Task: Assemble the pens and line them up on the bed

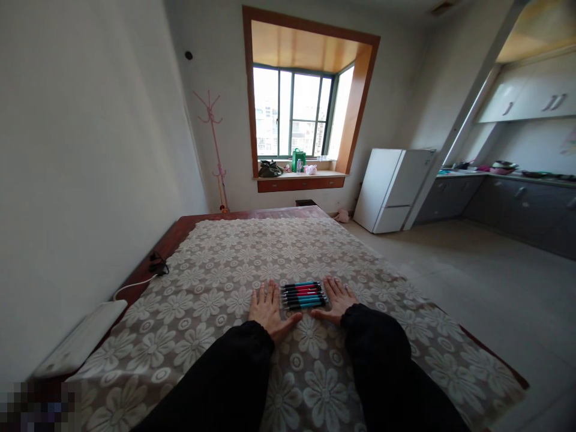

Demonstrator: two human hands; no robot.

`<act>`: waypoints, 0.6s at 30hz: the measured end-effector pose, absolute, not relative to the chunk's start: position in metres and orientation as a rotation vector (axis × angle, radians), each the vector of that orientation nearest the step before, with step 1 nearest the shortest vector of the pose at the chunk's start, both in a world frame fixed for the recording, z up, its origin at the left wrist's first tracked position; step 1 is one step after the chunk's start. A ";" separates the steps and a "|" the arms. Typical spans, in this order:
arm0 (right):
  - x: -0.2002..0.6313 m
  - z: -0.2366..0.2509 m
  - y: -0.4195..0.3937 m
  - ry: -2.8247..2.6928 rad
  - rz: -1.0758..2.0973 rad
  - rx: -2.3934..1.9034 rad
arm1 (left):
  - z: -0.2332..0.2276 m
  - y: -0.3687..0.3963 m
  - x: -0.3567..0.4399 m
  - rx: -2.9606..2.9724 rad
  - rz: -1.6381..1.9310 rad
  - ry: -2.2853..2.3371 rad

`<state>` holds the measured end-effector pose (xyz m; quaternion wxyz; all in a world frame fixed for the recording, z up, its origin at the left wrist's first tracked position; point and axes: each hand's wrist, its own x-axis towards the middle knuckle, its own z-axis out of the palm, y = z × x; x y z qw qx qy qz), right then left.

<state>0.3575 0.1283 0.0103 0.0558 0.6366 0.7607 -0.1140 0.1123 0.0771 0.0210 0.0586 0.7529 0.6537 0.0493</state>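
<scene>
Grip: neither hand holds anything; both lie flat, palms down, fingers spread loosely on the cloth
Left hand (269, 307): rests just beside the left ends of the pens, thumb stretched out toward the right under the row
Right hand (337, 297): rests just beside the right ends, thumb stretched out toward the left; whether either hand touches the pens cannot be told
Pens (304, 294): a small row of several, laid side by side, barrels dark with red and teal sections, lying on the cloth between the two hands
Long axis: each pen runs left to right across the view, so one end faces each hand
Nearer hand: no clear difference; the row sits about midway between them
Cloth (252, 252): flower-patterned cover spread over a low wooden platform (189, 223)
Surroundings: white flat item (81, 342) and a cable (135, 285) at the left edge, well apart from the pens
</scene>
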 end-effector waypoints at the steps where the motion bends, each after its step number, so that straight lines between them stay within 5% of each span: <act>1: 0.357 0.010 0.129 2.303 -0.344 1.930 | 0.021 0.078 0.114 2.276 0.149 1.994; 18: 0.351 0.010 0.126 2.287 -0.264 1.919 | 0.013 0.082 0.121 2.336 0.234 2.046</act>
